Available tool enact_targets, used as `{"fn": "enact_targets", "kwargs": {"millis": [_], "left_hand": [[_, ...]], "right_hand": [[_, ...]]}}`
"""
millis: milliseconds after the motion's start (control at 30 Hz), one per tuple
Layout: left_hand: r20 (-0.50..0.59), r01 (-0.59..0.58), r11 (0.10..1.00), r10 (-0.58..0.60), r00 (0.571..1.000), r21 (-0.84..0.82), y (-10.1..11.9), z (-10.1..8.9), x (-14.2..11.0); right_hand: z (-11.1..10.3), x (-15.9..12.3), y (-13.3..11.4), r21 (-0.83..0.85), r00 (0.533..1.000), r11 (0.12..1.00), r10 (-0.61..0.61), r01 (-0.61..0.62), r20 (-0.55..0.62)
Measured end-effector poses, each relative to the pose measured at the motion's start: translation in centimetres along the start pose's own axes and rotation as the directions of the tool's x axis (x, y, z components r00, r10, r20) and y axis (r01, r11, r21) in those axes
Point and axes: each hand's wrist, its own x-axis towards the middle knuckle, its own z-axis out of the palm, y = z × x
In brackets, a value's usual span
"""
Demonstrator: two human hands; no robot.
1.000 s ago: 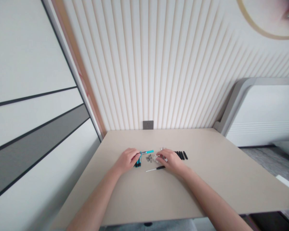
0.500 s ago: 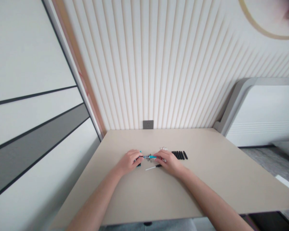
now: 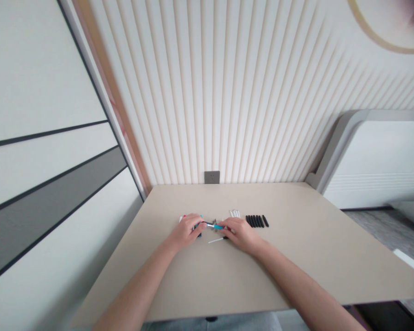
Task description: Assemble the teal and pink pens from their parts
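Note:
Both hands are closed on the two ends of a slim pen, black and silver toward the left and bright blue toward the right. My left hand pinches the dark end, and my right hand grips the blue end. Small metallic pieces, too small to name, lie just behind the pen. A thin white stick with a black end lies in front, its dark end partly under my right fingers. Partly hidden by my left hand are several coloured pieces, teal and red among them.
Several black tubes lie in a row to the right of my right hand, one slightly apart. Several thin white sticks lie behind that hand. The beige table meets a ribbed wall with a socket.
The pen tilts a little more, its blue end lower, and less of its dark end shows. My right hand shifts slightly, uncovering more of the white sticks. The view moves slightly.

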Motion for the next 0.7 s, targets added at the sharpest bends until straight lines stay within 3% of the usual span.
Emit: {"fn": "enact_targets", "kwargs": {"millis": [400, 700], "left_hand": [[-0.076, 0.138, 0.981, -0.149, 0.986, -0.138, 0.8, 0.1, 0.3], [-0.137, 0.184, 0.963, -0.213, 0.967, -0.196, 0.5, 0.1, 0.3]], "right_hand": [[1.2, -0.1, -0.3, -0.044, 0.998, 0.998, -0.044, 0.046, 0.037], [0.6, 0.1, -0.3, 0.077, 0.998, 0.995, 0.059, -0.057, -0.034]]}}
